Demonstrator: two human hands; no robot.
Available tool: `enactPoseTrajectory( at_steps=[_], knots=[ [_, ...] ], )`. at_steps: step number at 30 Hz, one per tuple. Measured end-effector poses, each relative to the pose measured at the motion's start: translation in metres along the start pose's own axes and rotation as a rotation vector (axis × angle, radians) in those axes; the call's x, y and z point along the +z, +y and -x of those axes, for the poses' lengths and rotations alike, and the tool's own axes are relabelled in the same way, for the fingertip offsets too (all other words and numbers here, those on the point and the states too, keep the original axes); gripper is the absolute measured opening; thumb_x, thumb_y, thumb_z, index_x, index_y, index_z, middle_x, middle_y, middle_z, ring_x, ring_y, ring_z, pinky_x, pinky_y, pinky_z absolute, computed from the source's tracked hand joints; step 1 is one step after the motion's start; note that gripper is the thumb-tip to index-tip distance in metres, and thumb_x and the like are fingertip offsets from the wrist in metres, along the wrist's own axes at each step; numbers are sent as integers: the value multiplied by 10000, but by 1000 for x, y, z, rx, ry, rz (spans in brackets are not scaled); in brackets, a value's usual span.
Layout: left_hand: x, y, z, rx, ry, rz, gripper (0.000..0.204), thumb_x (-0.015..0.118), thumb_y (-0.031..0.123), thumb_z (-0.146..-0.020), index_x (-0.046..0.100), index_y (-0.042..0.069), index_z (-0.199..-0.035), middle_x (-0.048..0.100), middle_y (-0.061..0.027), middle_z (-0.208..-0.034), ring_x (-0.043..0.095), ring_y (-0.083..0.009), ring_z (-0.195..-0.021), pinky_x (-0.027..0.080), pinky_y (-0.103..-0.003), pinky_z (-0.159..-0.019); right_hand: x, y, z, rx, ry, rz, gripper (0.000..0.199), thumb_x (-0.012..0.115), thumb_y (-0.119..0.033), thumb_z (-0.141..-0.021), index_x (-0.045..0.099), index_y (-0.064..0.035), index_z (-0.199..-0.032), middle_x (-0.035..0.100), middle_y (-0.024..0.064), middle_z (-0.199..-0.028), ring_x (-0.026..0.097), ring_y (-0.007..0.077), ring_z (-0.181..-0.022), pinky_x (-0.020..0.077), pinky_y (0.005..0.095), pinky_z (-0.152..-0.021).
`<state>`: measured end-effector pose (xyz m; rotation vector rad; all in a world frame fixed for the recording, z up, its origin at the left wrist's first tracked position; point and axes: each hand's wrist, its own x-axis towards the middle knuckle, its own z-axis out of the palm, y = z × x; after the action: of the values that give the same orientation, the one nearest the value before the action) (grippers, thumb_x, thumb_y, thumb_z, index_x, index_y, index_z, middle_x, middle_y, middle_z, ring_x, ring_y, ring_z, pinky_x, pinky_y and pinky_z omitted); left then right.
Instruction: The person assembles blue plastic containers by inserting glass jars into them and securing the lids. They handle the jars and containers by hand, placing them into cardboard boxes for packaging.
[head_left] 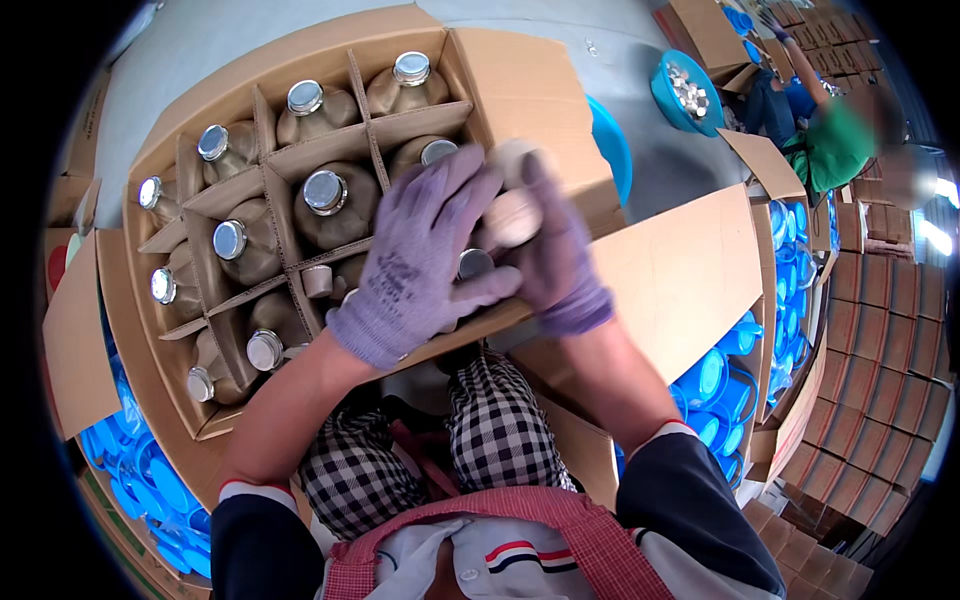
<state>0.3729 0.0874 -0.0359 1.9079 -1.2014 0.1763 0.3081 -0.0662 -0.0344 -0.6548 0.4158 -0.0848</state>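
Note:
My left hand (425, 255), in a purple-grey work glove, lies over the near right part of a divided cardboard box (300, 155); its fingers are stretched out and its thumb is apart. Close beside it, my gloved right hand (560, 250) is curled around pale round stopper-like pieces (512, 218), blurred by motion. Large glass bottles with silver caps (325, 192) stand upright in the compartments. Between the hands shows another silver-topped bottle (475, 263), partly covered. A small pale cup-shaped piece (318, 281) sits left of my left hand. Bottles under my hands are mostly hidden.
Cardboard flaps (670, 270) spread out on the right. Boxes of blue plastic items (715, 375) stand at both sides. A blue basin (687, 95) holding small pale pieces is on the floor, near a person in green (835, 145). Stacked cartons (870, 360) line the right.

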Motion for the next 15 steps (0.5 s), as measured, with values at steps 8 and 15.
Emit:
enactPoseTrajectory(
  at_steps=[8, 15],
  knots=[
    [-76, -105, 83, -301, 24, -299, 272, 664, 203, -834, 658, 85, -1079, 594, -117, -1196, 478, -293, -1227, 338, -447, -1061, -224, -107, -86, -332, 711, 813, 580, 694, -365, -854, 491, 34, -1222, 548, 219, -1189, 559, 317, -1101, 506, 392, -928],
    [-78, -147, 107, -283, -649, -699, 276, 579, 348, -880, 693, 111, -962, 631, -67, -1063, 506, -276, -1179, 339, -506, -1019, -58, -27, -75, -876, 294, 1347, 387, 586, -181, -941, 542, 61, -1239, 628, 154, -1159, 603, 221, -1043, 486, 329, -889]
  ],
)
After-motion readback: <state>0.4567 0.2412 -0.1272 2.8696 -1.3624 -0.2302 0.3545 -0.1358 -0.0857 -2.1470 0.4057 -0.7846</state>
